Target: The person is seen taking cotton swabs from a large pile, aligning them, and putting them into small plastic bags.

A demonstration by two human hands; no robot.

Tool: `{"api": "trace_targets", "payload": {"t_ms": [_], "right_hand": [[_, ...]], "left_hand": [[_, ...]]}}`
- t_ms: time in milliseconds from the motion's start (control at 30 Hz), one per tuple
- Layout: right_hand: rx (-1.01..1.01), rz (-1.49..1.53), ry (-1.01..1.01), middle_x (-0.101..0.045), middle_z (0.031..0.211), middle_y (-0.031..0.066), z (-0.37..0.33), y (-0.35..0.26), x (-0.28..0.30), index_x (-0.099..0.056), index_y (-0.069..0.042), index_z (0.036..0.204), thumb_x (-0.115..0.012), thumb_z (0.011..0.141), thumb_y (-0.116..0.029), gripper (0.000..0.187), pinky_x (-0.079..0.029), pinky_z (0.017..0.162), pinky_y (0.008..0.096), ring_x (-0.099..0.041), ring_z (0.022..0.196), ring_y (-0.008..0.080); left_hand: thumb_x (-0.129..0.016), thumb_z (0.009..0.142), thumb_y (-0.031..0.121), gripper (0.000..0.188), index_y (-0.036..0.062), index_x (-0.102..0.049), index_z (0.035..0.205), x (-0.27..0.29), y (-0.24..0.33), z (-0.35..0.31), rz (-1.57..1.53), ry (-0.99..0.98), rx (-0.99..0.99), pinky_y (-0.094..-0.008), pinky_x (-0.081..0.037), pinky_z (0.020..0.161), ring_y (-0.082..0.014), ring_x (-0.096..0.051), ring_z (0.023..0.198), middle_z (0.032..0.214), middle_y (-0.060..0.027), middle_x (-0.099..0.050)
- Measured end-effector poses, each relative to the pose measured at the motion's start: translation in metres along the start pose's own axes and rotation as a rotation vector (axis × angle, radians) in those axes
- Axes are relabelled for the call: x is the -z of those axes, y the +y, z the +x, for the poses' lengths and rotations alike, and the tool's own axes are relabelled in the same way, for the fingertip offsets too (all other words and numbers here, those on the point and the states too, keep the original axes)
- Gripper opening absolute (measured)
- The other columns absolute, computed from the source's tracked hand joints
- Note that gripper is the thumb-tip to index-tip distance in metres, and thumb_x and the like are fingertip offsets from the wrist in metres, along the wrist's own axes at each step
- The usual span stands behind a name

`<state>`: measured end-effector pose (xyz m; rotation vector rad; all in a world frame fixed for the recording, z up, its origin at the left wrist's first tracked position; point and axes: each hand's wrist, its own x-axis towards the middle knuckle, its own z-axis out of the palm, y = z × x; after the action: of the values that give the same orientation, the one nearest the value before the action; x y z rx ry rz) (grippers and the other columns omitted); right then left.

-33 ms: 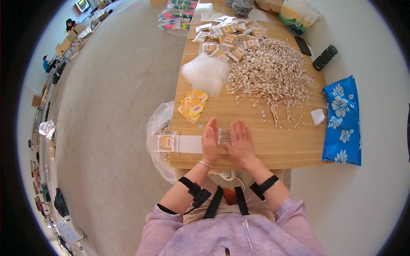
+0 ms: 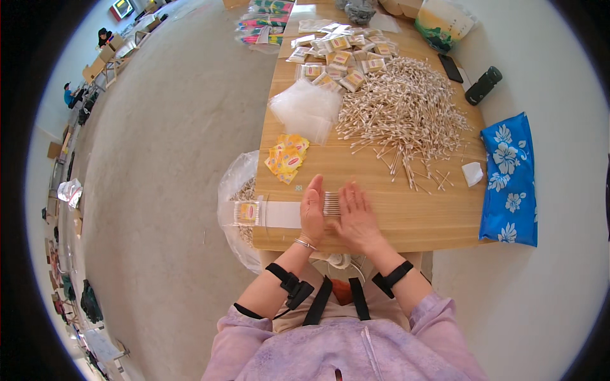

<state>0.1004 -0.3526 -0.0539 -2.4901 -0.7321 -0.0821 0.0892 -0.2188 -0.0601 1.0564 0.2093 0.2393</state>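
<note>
Between my two hands a short row of cotton swabs (image 2: 332,204) lies side by side on the wooden table. My left hand (image 2: 312,214) stands on edge at the row's left side, fingers straight and together. On its other side my right hand (image 2: 357,213) is held flat with stretched fingers, slightly smeared by motion, against the right end of the row. A white strip (image 2: 283,214) runs out from beside my left hand to a clear packet of swabs (image 2: 246,213) at the table's left edge. Neither hand is closed round anything.
A big heap of loose swabs (image 2: 406,111) lies beyond my hands, with filled packets (image 2: 340,60) behind it. Clear bags (image 2: 308,108) and yellow cards (image 2: 287,157) are at left. A blue flowered pouch (image 2: 508,184), dark bottle (image 2: 483,86) and phone (image 2: 450,68) line the right side.
My right hand has shifted slightly left, closer to my left hand, and covers a little more of the swab row. My left hand has stayed in place.
</note>
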Motion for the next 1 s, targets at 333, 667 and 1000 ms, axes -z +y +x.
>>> {"api": "trace_targets", "payload": {"t_ms": [333, 667, 1000], "right_hand": [[0.019, 0.020, 0.020, -0.029, 0.147, 0.0198, 0.003, 0.018, 0.004, -0.033, 0.002, 0.139, -0.056, 0.087, -0.037, 0.070, -0.017, 0.113, 0.0470, -0.023, 0.138, 0.0349], [-0.389, -0.347, 0.275, -0.055, 0.101, 0.0058, 0.066, 0.084, 0.043, -0.062, -0.012, 0.094, -0.061, 0.082, -0.021, 0.015, -0.039, 0.087, 0.0437, -0.048, 0.099, 0.0268], [-0.140, -0.210, 0.139, -0.055, 0.095, 0.0014, 0.057, 0.022, 0.014, -0.065, -0.014, 0.082, -0.065, 0.078, -0.018, 0.005, -0.040, 0.082, 0.0405, -0.049, 0.098, 0.0250]], "left_hand": [[-0.032, 0.103, 0.033, 0.052, -0.0015, -0.031, 0.142, -0.002, 0.007, 0.002, 0.014, -0.025, 0.000, -0.0363, -0.019, 0.114, -0.0229, -0.025, 0.139, 0.149, -0.0128, -0.031], [-0.069, 0.078, 0.020, 0.056, 0.0011, -0.048, 0.126, -0.002, 0.027, -0.004, 1.305, -0.462, -0.419, -0.0437, -0.031, 0.108, -0.0348, -0.038, 0.128, 0.128, -0.0179, -0.048], [-0.055, 0.089, 0.007, 0.053, -0.0022, -0.035, 0.137, 0.012, 0.007, 0.007, 0.630, -0.055, -0.178, -0.0367, -0.030, 0.109, -0.0287, -0.037, 0.131, 0.139, -0.0190, -0.040]]}}
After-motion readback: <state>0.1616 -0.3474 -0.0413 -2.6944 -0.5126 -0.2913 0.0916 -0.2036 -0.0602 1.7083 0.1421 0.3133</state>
